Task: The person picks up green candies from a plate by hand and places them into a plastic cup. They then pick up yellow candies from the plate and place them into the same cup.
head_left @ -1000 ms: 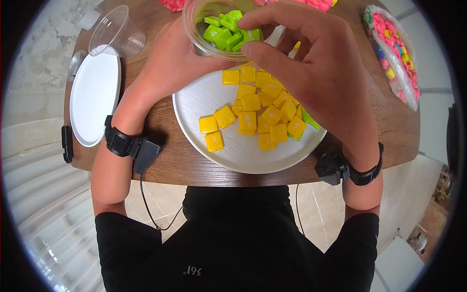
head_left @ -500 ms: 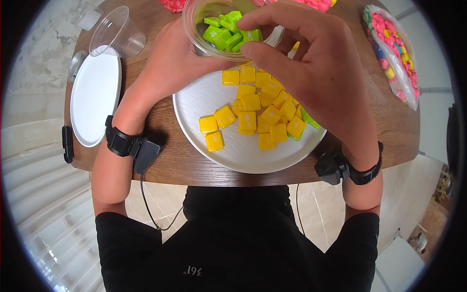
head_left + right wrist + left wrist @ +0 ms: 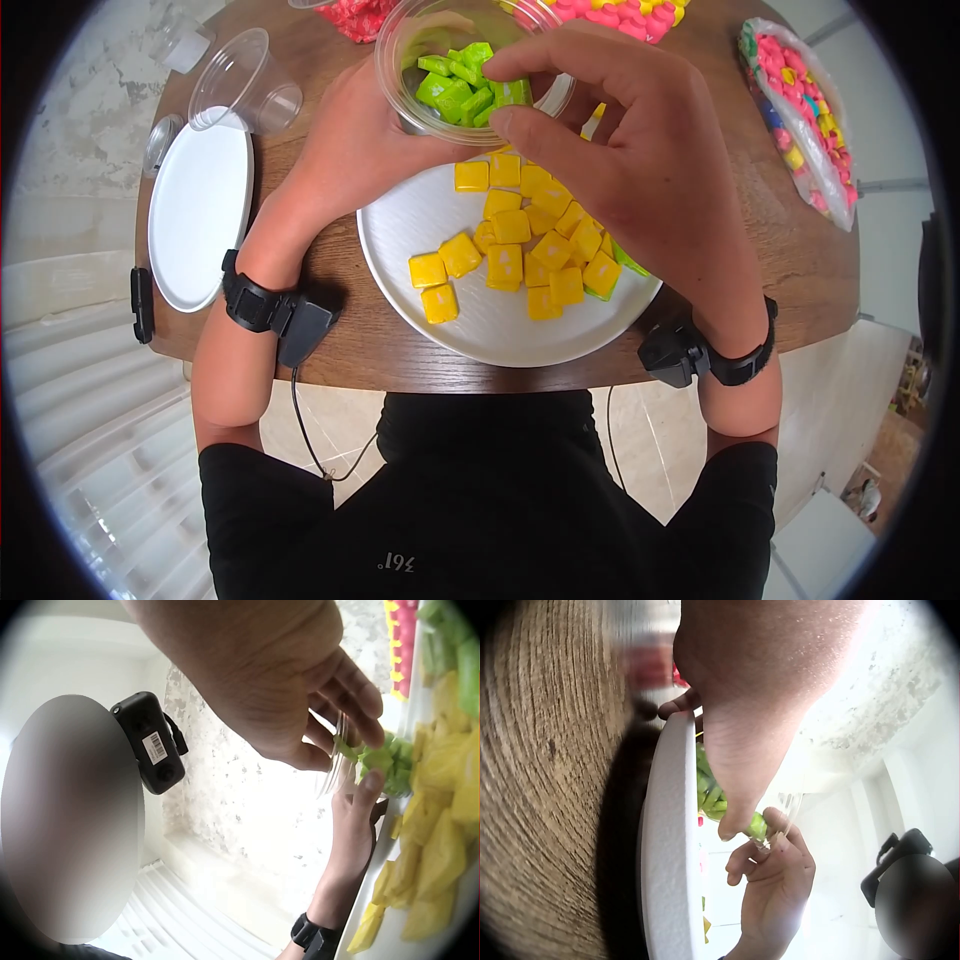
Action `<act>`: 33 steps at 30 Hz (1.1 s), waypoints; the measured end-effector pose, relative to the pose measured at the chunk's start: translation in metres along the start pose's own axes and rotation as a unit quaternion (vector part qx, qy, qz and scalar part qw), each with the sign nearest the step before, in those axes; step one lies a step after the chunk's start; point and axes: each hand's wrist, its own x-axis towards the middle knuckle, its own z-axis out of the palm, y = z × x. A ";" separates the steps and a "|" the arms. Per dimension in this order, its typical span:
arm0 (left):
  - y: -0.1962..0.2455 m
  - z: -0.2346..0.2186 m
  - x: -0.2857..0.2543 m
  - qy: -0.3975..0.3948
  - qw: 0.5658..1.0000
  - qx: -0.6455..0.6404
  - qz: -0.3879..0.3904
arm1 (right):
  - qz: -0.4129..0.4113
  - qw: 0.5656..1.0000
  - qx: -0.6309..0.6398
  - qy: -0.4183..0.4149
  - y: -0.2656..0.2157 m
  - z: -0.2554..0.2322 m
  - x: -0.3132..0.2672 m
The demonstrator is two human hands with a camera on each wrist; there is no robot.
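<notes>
The left hand [image 3: 360, 140] grips a clear plastic cup [image 3: 430, 125] that holds green square pieces [image 3: 452, 92], above the far part of a round white plate [image 3: 400, 215]. At the cup's mouth the right hand [image 3: 640, 170] pinches a green piece [image 3: 512, 93] between thumb and forefinger. Yellow square pieces [image 3: 511, 226] lie on the plate, with some green [image 3: 628, 260] at their right edge. In the left wrist view, the left hand [image 3: 750, 727] is around the cup beside the plate's rim [image 3: 667, 847]. The right wrist view shows the right hand [image 3: 262, 682] over the cup's rim.
At the left are an oval white plate [image 3: 198, 210], an empty clear cup [image 3: 235, 85] and a small clear container [image 3: 182, 48]. A bag of colourful pieces [image 3: 800, 110] lies at the right. Red [image 3: 360, 15] and pink-yellow items [image 3: 625, 15] stand at the far edge.
The head view has shifted slightly, moving the table and plate a little lower in it. Both hands keep their hold on the cup and the green piece.
</notes>
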 end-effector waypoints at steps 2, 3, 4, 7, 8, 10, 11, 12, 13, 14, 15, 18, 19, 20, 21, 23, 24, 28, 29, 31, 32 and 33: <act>0.000 0.000 0.000 -0.008 1.000 0.012 0.005 | 0.022 0.999 0.045 -0.005 -0.002 -0.001 -0.001; 0.000 0.000 0.000 -0.007 1.000 0.007 0.004 | 0.039 0.998 0.053 -0.007 -0.004 -0.001 -0.001; 0.000 0.000 0.000 -0.007 1.000 0.002 0.003 | 0.055 0.997 0.061 -0.008 -0.006 -0.002 0.000; -0.001 0.000 0.000 -0.002 1.000 -0.001 0.019 | 0.049 0.997 0.056 0.006 -0.006 0.000 -0.001; -0.001 0.000 0.000 -0.001 1.000 -0.001 0.019 | 0.048 0.997 0.056 0.006 -0.006 0.000 -0.001; -0.001 0.000 0.000 -0.005 1.000 -0.010 0.009 | 0.047 0.998 0.045 0.006 -0.006 0.000 0.000; -0.001 0.000 0.000 -0.005 1.000 -0.009 0.010 | 0.046 0.998 0.044 0.007 -0.007 -0.001 0.000; -0.001 0.000 0.000 -0.003 1.000 -0.010 0.006 | 0.051 0.998 0.047 0.002 -0.007 -0.002 0.000; -0.001 0.000 0.000 -0.002 1.000 -0.010 0.002 | 0.057 0.997 0.050 -0.003 -0.008 -0.002 0.000; -0.003 0.001 0.000 -0.002 1.000 -0.009 0.002 | 0.056 0.997 0.050 -0.002 -0.009 -0.003 0.000; -0.007 0.003 0.001 0.015 0.999 -0.007 0.032 | 0.068 0.995 0.069 -0.004 -0.010 -0.003 0.000; -0.008 0.004 0.001 0.033 0.998 0.001 0.060 | 0.075 0.993 0.094 -0.001 -0.011 -0.005 0.001; -0.008 0.004 0.000 0.034 0.998 0.005 0.059 | 0.071 0.992 0.101 0.004 -0.012 -0.007 0.001; -0.004 0.003 0.000 0.034 0.998 0.005 0.059 | 0.070 0.992 0.101 0.004 -0.012 -0.008 0.002; 0.001 0.002 0.000 0.024 0.999 0.007 0.033 | 0.074 0.992 0.099 0.016 -0.013 -0.011 0.002; 0.002 0.002 0.000 0.014 1.000 0.009 0.008 | 0.077 0.992 0.097 0.028 -0.013 -0.016 0.004; -0.001 0.004 0.000 0.040 0.998 0.016 0.040 | 0.078 0.991 0.101 0.041 -0.012 -0.019 0.005; 0.000 0.006 0.001 0.075 0.995 0.015 0.067 | 0.119 0.989 0.085 0.018 -0.007 -0.037 0.007; 0.000 0.006 0.001 0.079 0.994 0.014 0.068 | 0.116 0.990 0.083 0.016 -0.005 -0.044 0.007; -0.001 0.006 0.001 0.076 0.995 0.042 0.054 | 0.178 0.975 -0.002 -0.130 -0.001 -0.056 0.006; -0.002 0.006 0.001 0.079 0.995 0.042 0.054 | 0.175 0.976 -0.004 -0.131 -0.002 -0.059 0.005; -0.003 0.006 0.001 0.082 0.995 0.038 0.052 | 0.162 0.966 -0.074 -0.186 -0.005 -0.061 0.001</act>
